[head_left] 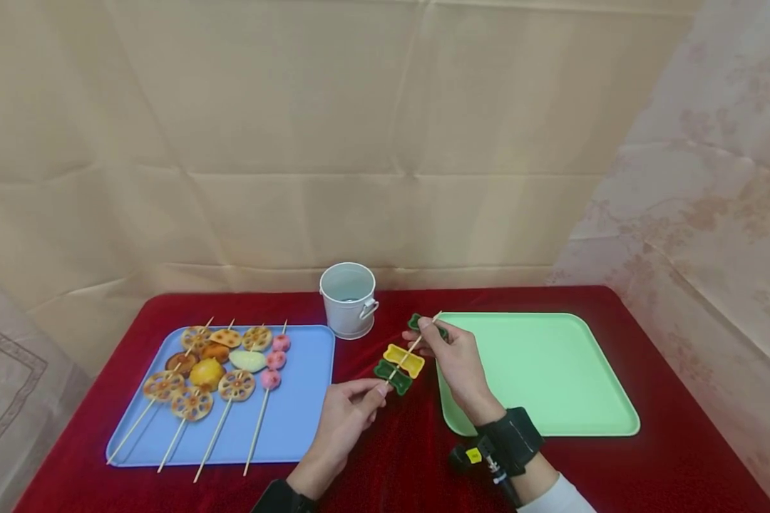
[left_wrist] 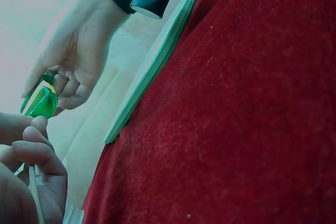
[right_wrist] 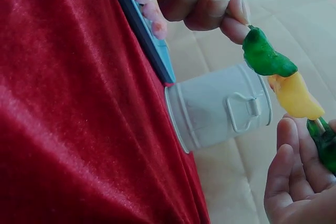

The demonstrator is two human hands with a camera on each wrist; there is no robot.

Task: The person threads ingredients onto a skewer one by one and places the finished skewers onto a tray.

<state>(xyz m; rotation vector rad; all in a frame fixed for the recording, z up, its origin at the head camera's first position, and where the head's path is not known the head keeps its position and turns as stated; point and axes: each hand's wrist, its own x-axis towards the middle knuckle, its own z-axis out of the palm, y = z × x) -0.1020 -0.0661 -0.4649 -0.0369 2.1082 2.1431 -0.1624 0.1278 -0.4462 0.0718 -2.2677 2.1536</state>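
My left hand [head_left: 343,424] pinches a thin wooden skewer [head_left: 418,342] just under a green pepper piece [head_left: 401,382]. A yellow pepper piece [head_left: 413,365] sits right above that one on the stick. Near the tip, my right hand [head_left: 458,363] grips a second green pepper piece [head_left: 414,322], partly hidden by its thumb and fingers. In the right wrist view this green piece [right_wrist: 326,148] lies beside the lower end of the yellow one [right_wrist: 296,98]. The skewer is held tilted over the cloth between two trays.
On the left, a blue tray [head_left: 295,427] bears several loaded skewers with lotus root slices [head_left: 192,404] and pink balls [head_left: 271,379]. A white metal bucket [head_left: 349,313] stands at the back middle. The green tray [head_left: 539,377] lies on the right, on red cloth [head_left: 674,427].
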